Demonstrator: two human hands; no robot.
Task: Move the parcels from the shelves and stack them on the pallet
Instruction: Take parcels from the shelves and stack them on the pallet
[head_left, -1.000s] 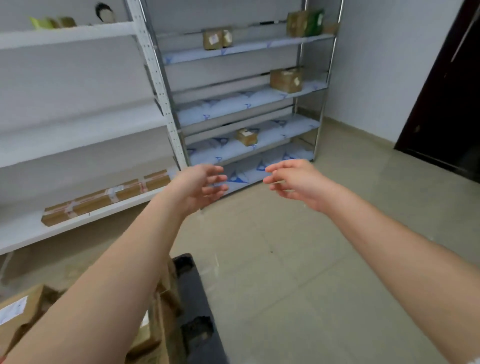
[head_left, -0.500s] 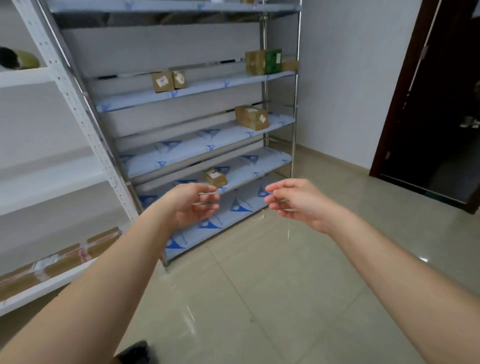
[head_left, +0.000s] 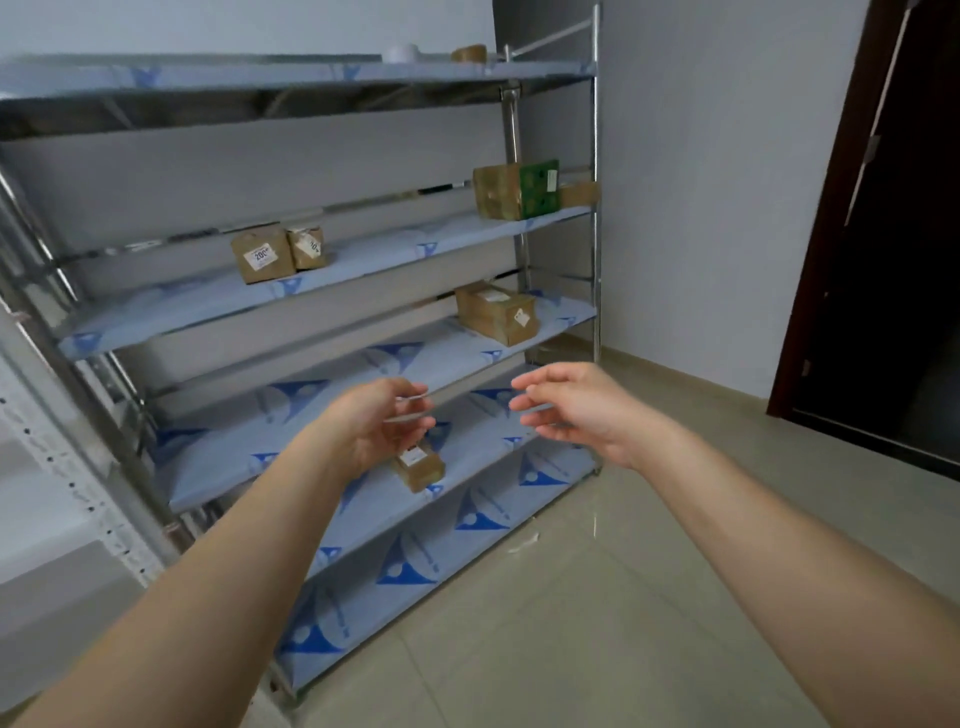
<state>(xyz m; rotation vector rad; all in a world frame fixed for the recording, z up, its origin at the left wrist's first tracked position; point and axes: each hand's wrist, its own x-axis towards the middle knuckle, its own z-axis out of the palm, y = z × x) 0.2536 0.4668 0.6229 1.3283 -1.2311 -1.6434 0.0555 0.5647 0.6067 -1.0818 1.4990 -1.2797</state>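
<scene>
Dark doorway (head_left: 893, 260), tiled floor (head_left: 597, 623)

brown parcels (head_left: 497, 312), green box (head_left: 539, 188), blue-patterned pale shelves (head_left: 332, 260), beige floor (head_left: 597, 623)

A metal shelving rack (head_left: 596, 218) stands against a pale grey wall (head_left: 701, 182) — its chrome posts are shiny and its boards are covered in light blue film printed with dark blue triangles. Left of the rack is a white perforated upright (head_left: 78, 483) of another shelf unit. Right of the rack, past the room's corner, a dark brown door frame (head_left: 831, 218) opens onto a dim space. In front of the rack lies a glossy beige tiled floor (head_left: 597, 623) — it catches soft reflections.
</scene>
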